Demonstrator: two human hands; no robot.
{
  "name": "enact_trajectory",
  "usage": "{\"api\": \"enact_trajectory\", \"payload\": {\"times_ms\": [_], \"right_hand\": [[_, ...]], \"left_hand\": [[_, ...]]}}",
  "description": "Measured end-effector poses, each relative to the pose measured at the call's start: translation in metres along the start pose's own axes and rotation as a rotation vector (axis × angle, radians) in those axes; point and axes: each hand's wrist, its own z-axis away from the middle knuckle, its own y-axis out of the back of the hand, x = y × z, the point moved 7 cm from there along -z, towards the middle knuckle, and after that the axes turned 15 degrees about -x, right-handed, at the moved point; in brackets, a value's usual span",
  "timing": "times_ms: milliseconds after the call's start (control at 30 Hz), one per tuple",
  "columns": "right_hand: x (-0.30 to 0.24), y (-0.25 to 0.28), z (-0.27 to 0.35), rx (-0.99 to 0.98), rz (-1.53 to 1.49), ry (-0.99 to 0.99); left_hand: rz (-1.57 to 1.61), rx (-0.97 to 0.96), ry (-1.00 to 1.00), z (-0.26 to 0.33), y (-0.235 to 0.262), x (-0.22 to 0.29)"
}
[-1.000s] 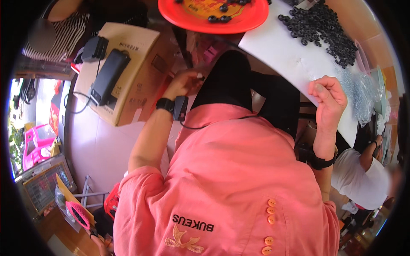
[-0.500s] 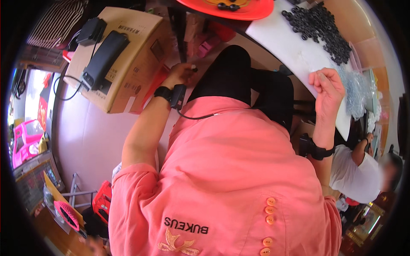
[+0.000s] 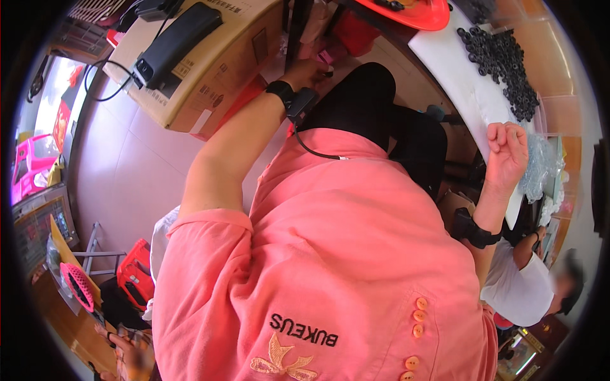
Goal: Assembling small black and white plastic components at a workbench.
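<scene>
Small black rings (image 3: 494, 63) lie on the white tabletop (image 3: 467, 86), beyond the nearer, curled right hand (image 3: 508, 153); left hand (image 3: 306, 74) left of the tabletop; cannot tell either's hold.

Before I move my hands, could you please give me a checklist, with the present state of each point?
1. Left hand is free: cannot tell, the fingertips are too small and blurred.
2. Right hand is free: cannot tell, the fingers are curled.
3. Black parts lie on the white tabletop: ok.
4. Red plate is fully visible: not ok, the upper edge cuts it.
5. Black device rests on the cardboard box: ok.
</scene>
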Motion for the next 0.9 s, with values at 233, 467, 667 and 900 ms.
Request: {"api": "enact_trajectory", "payload": {"times_ms": [233, 467, 667, 900], "right_hand": [[-0.005, -0.009, 0.003, 0.059, 0.116, -0.041], [0.002, -0.011, 0.003, 0.055, 0.153, -0.076], [-0.001, -0.032, -0.006, 0.042, 0.156, -0.07], [-0.003, -0.016, -0.003, 0.081, 0.167, -0.075]], "left_hand": [[0.009, -0.011, -0.054, -0.031, 0.042, -0.032], [-1.806, -0.104, -0.713, -0.084, -0.026, 0.04], [-0.207, -0.702, -1.112, -0.095, -0.062, 0.113], [-1.046, -0.314, -0.204, -0.078, -0.044, 0.036]]}}
